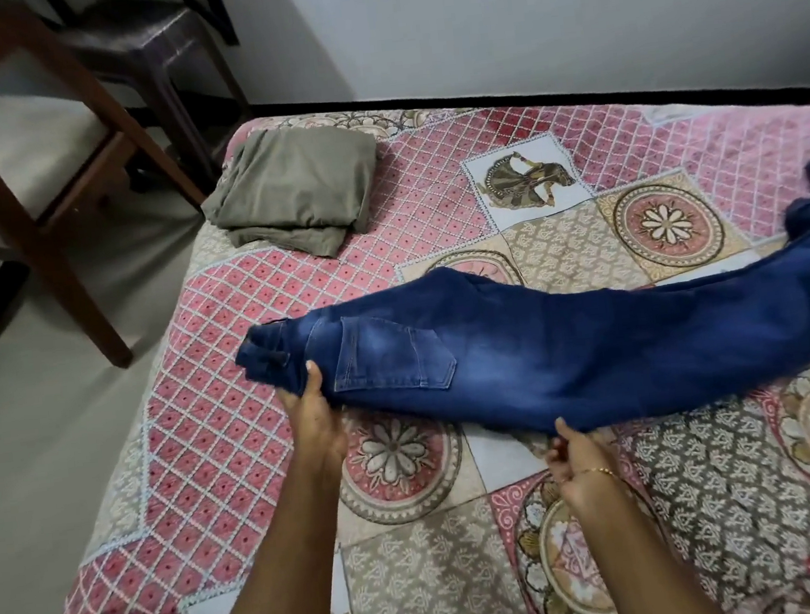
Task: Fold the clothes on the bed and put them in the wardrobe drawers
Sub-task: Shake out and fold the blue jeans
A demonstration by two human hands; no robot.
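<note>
A pair of dark blue jeans (pixel 546 342) stretches across the bed, folded lengthwise, back pocket up, legs running off to the right edge. My left hand (pixel 311 406) grips the waistband end from below, thumb on top of the denim. Farther right, my right hand (pixel 576 454) pinches the near edge of the jeans around the thigh. A folded olive-green garment (pixel 295 188) lies at the far left corner of the bed. No wardrobe or drawers are in view.
The bed carries a pink and beige patterned cover (pixel 190 379). Left of the bed stand a wooden chair (pixel 26 146) and a dark plastic chair (pixel 151 48) on a pale floor. A white wall runs behind the bed.
</note>
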